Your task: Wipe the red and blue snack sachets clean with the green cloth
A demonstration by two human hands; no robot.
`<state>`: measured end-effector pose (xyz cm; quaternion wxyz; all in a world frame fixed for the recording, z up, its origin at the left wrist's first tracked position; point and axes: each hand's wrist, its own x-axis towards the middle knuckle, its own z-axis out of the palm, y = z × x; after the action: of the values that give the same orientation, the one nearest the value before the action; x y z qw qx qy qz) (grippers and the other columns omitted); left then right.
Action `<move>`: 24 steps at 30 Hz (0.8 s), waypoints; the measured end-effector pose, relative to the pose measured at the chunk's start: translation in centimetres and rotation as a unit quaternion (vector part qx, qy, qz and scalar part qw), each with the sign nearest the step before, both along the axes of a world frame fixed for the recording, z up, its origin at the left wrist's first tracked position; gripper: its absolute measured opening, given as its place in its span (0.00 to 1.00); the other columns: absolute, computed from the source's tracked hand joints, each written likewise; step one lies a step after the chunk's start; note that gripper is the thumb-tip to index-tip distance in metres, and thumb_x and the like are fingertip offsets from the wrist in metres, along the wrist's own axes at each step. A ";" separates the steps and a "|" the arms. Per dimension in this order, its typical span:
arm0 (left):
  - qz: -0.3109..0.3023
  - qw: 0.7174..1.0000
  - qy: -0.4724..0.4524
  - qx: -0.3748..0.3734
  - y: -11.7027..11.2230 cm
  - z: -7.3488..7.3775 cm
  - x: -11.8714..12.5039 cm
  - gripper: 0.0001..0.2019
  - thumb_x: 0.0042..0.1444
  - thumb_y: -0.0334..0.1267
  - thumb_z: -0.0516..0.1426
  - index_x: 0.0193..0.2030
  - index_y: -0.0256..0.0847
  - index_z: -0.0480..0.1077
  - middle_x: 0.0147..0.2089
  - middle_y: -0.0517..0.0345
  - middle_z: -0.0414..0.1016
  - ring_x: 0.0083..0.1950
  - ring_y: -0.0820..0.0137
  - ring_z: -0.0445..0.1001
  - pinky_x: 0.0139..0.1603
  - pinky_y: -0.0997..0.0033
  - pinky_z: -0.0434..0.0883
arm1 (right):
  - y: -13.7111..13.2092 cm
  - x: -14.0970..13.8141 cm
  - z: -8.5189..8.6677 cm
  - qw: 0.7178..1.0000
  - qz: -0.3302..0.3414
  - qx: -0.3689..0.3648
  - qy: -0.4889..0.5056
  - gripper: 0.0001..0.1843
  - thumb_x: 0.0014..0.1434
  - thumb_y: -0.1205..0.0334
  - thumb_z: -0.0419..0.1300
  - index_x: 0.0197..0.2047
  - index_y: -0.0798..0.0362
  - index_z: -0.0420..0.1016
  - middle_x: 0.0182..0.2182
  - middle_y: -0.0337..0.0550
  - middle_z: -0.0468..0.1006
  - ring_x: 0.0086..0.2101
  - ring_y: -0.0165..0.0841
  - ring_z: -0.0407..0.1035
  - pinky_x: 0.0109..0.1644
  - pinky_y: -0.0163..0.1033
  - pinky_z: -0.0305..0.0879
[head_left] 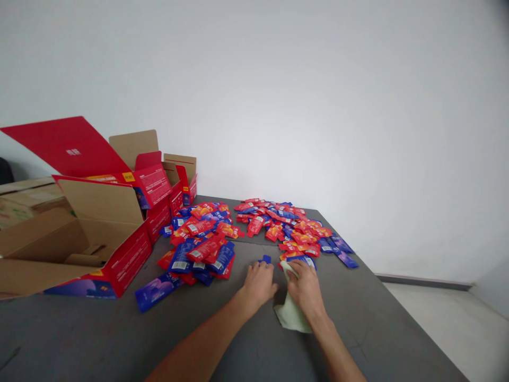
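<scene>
Now, at lower middle, our curled left hand [259, 284] holds a blue pouch [266, 259]; our closed right hand [305, 285] grips a pale cloth [291, 316].

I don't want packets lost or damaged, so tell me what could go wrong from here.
The outermost blue packet of the right pile lies close to the edge of the table; a nudge could send it to the floor.

The pale cloth in the right hand is right beside that pile and might drag packets along.

The left hand mostly covers another packet, so damage there could be missed.
</scene>
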<state>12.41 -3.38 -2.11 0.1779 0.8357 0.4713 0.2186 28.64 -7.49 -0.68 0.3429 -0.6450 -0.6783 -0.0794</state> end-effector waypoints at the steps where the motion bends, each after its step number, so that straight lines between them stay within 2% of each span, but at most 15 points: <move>1: 0.004 1.000 -0.017 -0.010 0.2 0.1 -0.7 0.21 0.48 0.37 0.61 0.51 0.40 0.71 0.52 0.37 0.73 0.56 0.45 0.68 0.56 0.45 0.61 | 0.1 -0.4 0.2 1.000 0.007 0.000 -0.001 0.18 0.56 0.73 0.55 0.44 0.52 0.82 0.45 0.50 0.81 0.45 0.43 0.73 0.52 0.49 0.64; 4: 0.028 0.988 -0.138 -0.066 1.2 0.7 -3.0 0.17 0.43 0.32 0.60 0.44 0.41 0.72 0.48 0.43 0.74 0.53 0.51 0.70 0.55 0.52 0.63 | 0.5 -2.1 1.0 0.999 0.035 0.007 0.008 0.17 0.56 0.73 0.55 0.44 0.52 0.81 0.45 0.51 0.80 0.44 0.42 0.73 0.52 0.48 0.65; 5: 0.047 0.972 -0.206 -0.100 1.5 0.9 -3.9 0.18 0.41 0.31 0.60 0.43 0.41 0.72 0.47 0.45 0.75 0.51 0.53 0.71 0.54 0.55 0.64 | 0.7 -2.7 1.4 0.999 0.044 0.013 0.015 0.17 0.56 0.73 0.55 0.44 0.52 0.81 0.45 0.51 0.80 0.45 0.42 0.73 0.52 0.48 0.65; 6: 0.066 0.945 -0.285 -0.147 1.9 1.1 -4.8 0.19 0.40 0.31 0.60 0.43 0.40 0.72 0.46 0.47 0.75 0.49 0.56 0.72 0.53 0.58 0.65 | 0.9 -3.4 1.7 0.998 0.053 0.020 0.025 0.17 0.56 0.73 0.56 0.44 0.53 0.81 0.44 0.51 0.80 0.45 0.42 0.73 0.52 0.48 0.66; 8: 0.067 0.855 -0.442 -0.265 2.5 1.5 -6.6 0.22 0.41 0.32 0.58 0.47 0.39 0.72 0.44 0.49 0.76 0.43 0.61 0.74 0.47 0.62 0.68 | 1.4 -4.8 2.2 0.996 0.067 0.031 0.046 0.16 0.57 0.72 0.56 0.45 0.53 0.81 0.45 0.51 0.80 0.46 0.42 0.72 0.52 0.48 0.66; 11: -0.019 0.695 -0.600 -0.396 2.8 1.8 -8.7 0.25 0.43 0.32 0.54 0.52 0.36 0.71 0.40 0.50 0.76 0.34 0.65 0.73 0.40 0.64 0.70 | 2.3 -6.9 2.8 0.993 0.087 0.046 0.071 0.16 0.59 0.70 0.55 0.47 0.53 0.81 0.47 0.50 0.79 0.47 0.43 0.71 0.54 0.50 0.66; 12: -0.045 0.655 -0.630 -0.415 2.7 1.8 -9.1 0.25 0.44 0.32 0.54 0.52 0.36 0.71 0.39 0.51 0.77 0.34 0.66 0.74 0.39 0.64 0.70 | 2.6 -7.6 3.0 0.991 0.094 0.051 0.077 0.16 0.60 0.69 0.55 0.48 0.52 0.80 0.48 0.50 0.79 0.47 0.42 0.71 0.54 0.50 0.66; 14: -0.066 0.605 -0.666 -0.431 2.5 1.8 -9.4 0.21 0.48 0.33 0.56 0.51 0.35 0.71 0.38 0.51 0.77 0.36 0.66 0.75 0.42 0.66 0.71 | 3.2 -8.8 3.3 0.988 0.111 0.060 0.084 0.16 0.62 0.67 0.55 0.49 0.51 0.80 0.50 0.49 0.78 0.48 0.42 0.70 0.55 0.50 0.66; 16: -0.060 0.581 -0.680 -0.443 2.3 1.8 -9.3 0.16 0.55 0.37 0.57 0.50 0.35 0.72 0.39 0.51 0.78 0.40 0.65 0.77 0.45 0.66 0.71 | 3.7 -9.8 3.5 0.986 0.128 0.067 0.085 0.16 0.63 0.66 0.55 0.50 0.50 0.79 0.52 0.49 0.77 0.50 0.41 0.69 0.56 0.50 0.65; 18: -0.049 0.568 -0.684 -0.454 2.1 1.8 -9.0 0.16 0.58 0.41 0.58 0.49 0.35 0.73 0.41 0.50 0.79 0.43 0.64 0.77 0.48 0.66 0.71 | 4.2 -10.5 3.6 0.984 0.136 0.076 0.083 0.16 0.64 0.64 0.54 0.52 0.50 0.79 0.53 0.49 0.76 0.52 0.41 0.68 0.57 0.49 0.64; 24: -0.051 0.571 -0.695 -0.433 2.1 1.6 -8.7 0.15 0.61 0.42 0.57 0.52 0.39 0.73 0.47 0.50 0.79 0.49 0.62 0.77 0.53 0.64 0.70 | 3.8 -11.9 2.8 0.987 0.130 0.081 0.052 0.18 0.66 0.61 0.55 0.57 0.46 0.75 0.59 0.50 0.71 0.54 0.43 0.65 0.57 0.53 0.62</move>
<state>3.71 -1.28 -0.52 0.8023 0.2721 0.1980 0.4930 16.69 -3.68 2.12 0.4362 -0.5250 -0.7287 -0.0556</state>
